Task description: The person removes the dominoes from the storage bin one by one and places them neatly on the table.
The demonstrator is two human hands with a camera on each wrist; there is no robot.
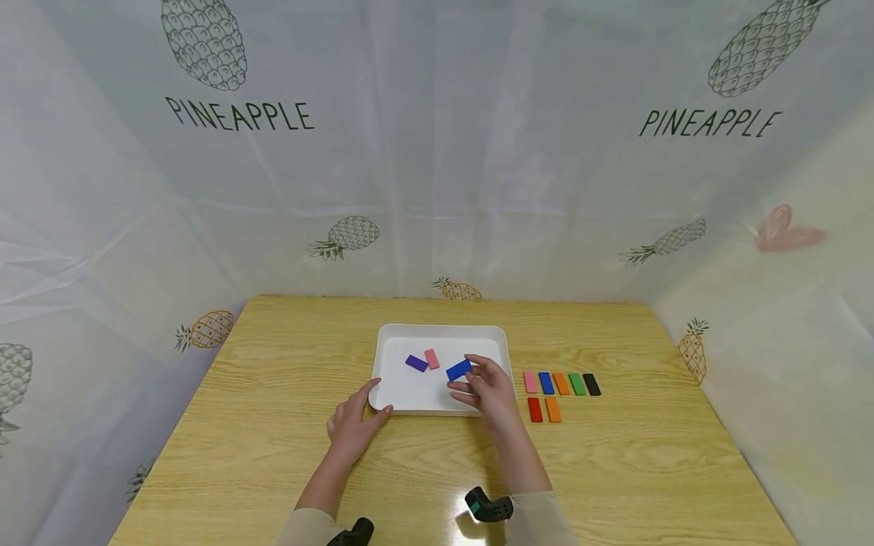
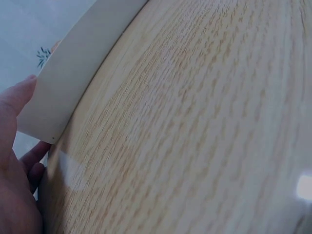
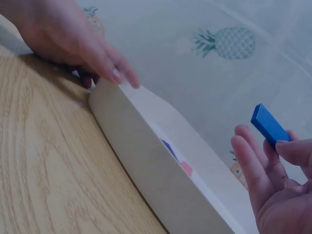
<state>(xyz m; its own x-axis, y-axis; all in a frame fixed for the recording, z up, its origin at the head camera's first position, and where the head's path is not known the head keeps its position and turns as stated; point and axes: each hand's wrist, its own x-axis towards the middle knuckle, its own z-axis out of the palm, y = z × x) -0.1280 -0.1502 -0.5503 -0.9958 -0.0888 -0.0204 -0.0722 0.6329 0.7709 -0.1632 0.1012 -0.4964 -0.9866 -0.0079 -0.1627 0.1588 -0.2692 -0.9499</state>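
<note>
Over the right half of a white tray (image 1: 410, 398), my right hand (image 1: 488, 387) pinches a blue rectangular block (image 1: 458, 370) between thumb and finger. The right wrist view shows the blue block (image 3: 269, 124) held up above the tray's wall, the other fingers extended beside it. My left hand (image 1: 355, 425) grips the tray's near left corner, thumb on the front side and fingers around the left side. Inside the tray lie a purple block (image 1: 416, 363) and a pink block (image 1: 432, 359), close together. In the left wrist view, the left hand (image 2: 17, 165) holds the tray wall (image 2: 73, 73).
Right of the tray, a back row has pink (image 1: 530, 382), blue (image 1: 546, 383), orange (image 1: 561, 384), green (image 1: 576, 384) and black (image 1: 592, 384) blocks. Red (image 1: 535, 410) and orange (image 1: 553, 410) blocks lie in front. A pineapple-print curtain (image 1: 437, 152) surrounds the wooden table (image 1: 273, 379).
</note>
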